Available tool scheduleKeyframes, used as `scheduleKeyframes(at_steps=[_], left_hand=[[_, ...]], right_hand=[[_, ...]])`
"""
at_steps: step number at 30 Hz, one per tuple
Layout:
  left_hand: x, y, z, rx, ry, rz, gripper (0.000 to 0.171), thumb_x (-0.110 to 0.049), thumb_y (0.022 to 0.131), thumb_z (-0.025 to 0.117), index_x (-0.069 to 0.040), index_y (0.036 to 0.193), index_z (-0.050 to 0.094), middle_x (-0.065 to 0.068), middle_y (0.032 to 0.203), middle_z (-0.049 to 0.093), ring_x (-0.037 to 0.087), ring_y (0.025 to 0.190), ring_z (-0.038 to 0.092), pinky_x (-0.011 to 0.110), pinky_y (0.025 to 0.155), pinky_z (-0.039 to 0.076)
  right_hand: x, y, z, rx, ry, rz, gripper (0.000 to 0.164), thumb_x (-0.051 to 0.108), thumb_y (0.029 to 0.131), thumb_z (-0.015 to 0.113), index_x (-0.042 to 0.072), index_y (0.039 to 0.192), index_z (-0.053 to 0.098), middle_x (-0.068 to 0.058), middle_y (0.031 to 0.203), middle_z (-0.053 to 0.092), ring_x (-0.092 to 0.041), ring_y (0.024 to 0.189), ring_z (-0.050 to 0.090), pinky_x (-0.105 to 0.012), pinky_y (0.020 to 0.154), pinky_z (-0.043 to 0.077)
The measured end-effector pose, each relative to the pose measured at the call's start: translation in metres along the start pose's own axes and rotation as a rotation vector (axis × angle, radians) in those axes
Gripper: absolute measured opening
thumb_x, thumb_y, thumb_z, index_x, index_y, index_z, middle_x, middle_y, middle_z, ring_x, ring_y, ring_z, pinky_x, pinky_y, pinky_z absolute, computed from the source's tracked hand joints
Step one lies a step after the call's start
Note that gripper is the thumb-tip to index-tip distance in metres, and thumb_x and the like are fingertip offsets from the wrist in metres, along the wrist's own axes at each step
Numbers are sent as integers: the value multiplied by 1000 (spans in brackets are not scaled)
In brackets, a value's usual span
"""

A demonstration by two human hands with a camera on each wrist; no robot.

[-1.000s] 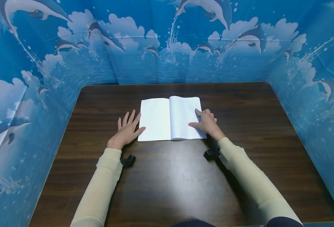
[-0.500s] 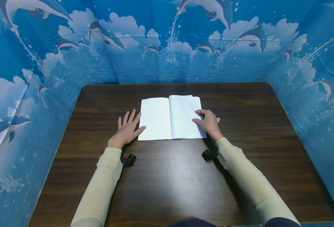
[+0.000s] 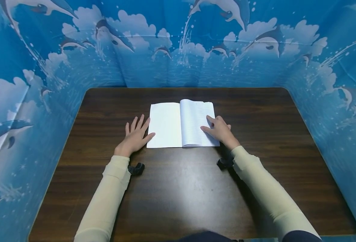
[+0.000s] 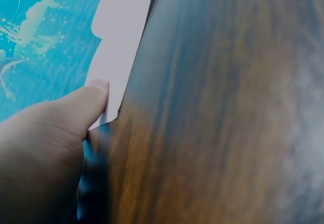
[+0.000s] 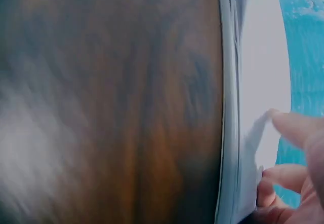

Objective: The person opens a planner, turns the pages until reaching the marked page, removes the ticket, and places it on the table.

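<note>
An open notebook (image 3: 166, 126) lies in the middle of the table, its left page blank-looking and its right page (image 3: 193, 117) faintly ruled and bulging near the spine. My left hand (image 3: 133, 139) lies spread at the left edge, thumb on the page's lower corner, as the thumb (image 4: 83, 105) in the left wrist view shows. My right hand (image 3: 220, 131) is over the right page's outer part, thumb and index finger extended and apart on the paper. In the right wrist view, one fingertip (image 5: 278, 117) touches the page while other fingers bend beside its edge.
The dark wood table (image 3: 178, 201) has rounded corners. A blue curtain (image 3: 153, 70) printed with dolphins and clouds surrounds its back and sides. Black wrist devices (image 3: 136, 169) sit under both cream sleeves (image 3: 105, 198).
My right hand has moved from the right page's outer edge slightly left onto the paper, its thumb and index finger now wider apart. The staggered top corner is less marked. The left hand keeps its place.
</note>
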State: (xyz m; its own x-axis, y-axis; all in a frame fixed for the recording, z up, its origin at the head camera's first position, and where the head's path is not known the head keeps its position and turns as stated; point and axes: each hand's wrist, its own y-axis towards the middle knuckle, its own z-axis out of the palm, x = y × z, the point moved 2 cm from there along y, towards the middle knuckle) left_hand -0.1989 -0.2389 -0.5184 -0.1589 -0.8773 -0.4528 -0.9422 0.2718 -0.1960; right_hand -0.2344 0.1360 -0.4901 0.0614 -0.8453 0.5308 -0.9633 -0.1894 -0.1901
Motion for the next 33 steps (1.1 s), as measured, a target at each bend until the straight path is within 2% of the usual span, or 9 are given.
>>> scheduleKeyframes(at_steps=[3, 7, 15, 19, 22, 25, 27, 30, 33], left_hand=[[0, 1, 0, -1, -8, 0, 84, -64, 106, 39, -24, 170, 2, 6, 177, -16, 37, 163, -17, 69, 123, -17], [0, 1, -1, -2, -1, -3, 84, -65, 106, 37, -25, 170, 1, 5, 177, -16, 36, 163, -17, 68, 124, -16], [-1, -1, 0, -6, 9, -8, 84, -66, 106, 37, -25, 170, 1, 6, 177, -15, 36, 163, -16, 69, 124, -16], [-1, -1, -1, -6, 8, -12, 83, -64, 106, 38, -24, 170, 2, 6, 177, -14, 36, 163, -16, 69, 124, -15], [-2, -2, -1, -8, -1, -14, 83, -63, 107, 39, -23, 170, 2, 6, 177, -14, 37, 163, -16, 69, 124, -16], [-2, -3, -1, -6, -4, -18, 83, -62, 107, 40, -23, 170, 2, 6, 177, -15, 37, 163, -17, 69, 123, -16], [-2, -4, 0, -3, -2, -19, 84, -63, 107, 39, -23, 170, 2, 6, 177, -15, 37, 163, -17, 69, 123, -16], [-3, -4, 0, -5, 4, -18, 84, -64, 106, 39, -23, 170, 2, 7, 177, -14, 37, 163, -16, 69, 124, -16], [-5, -4, 0, -20, 2, -7, 84, -64, 106, 39, -21, 170, 5, 9, 177, -12, 38, 163, -15, 69, 123, -15]], right_hand=[[6, -2, 2, 15, -19, 13, 84, 66, 100, 54, 12, 162, 38, -21, 123, 49, -31, 101, 44, -47, 80, 23], [17, -6, 2, 31, 8, 35, 85, 73, 101, 39, 13, 161, 40, -24, 140, 42, -37, 117, 38, -54, 88, 24], [28, -12, 3, 76, 197, -25, 72, 64, 108, 30, 15, 156, 51, -18, 161, 34, -43, 139, 29, -65, 108, 20], [31, -12, 0, 111, 397, -37, 71, 56, 111, 30, 8, 163, 36, -18, 166, 38, -43, 147, 39, -61, 121, 27], [32, -12, -3, 124, 663, 23, 73, 50, 111, 37, 7, 167, 17, -21, 165, 39, -41, 141, 53, -47, 112, 43], [29, -13, -3, 126, 958, 117, 75, 41, 111, 43, 11, 169, 6, -19, 169, 29, -36, 130, 61, -34, 97, 49], [25, -15, -2, 138, 1086, 170, 76, 35, 111, 45, 12, 169, 1, -17, 171, 20, -29, 119, 64, -26, 87, 50], [19, -18, -2, 200, 1146, 237, 73, 31, 111, 44, 11, 169, 3, -14, 170, 22, -16, 99, 64, -22, 75, 50], [13, -21, -4, 290, 1129, 278, 65, 33, 112, 42, 11, 166, 13, -11, 155, 43, -12, 82, 61, -22, 67, 45]])
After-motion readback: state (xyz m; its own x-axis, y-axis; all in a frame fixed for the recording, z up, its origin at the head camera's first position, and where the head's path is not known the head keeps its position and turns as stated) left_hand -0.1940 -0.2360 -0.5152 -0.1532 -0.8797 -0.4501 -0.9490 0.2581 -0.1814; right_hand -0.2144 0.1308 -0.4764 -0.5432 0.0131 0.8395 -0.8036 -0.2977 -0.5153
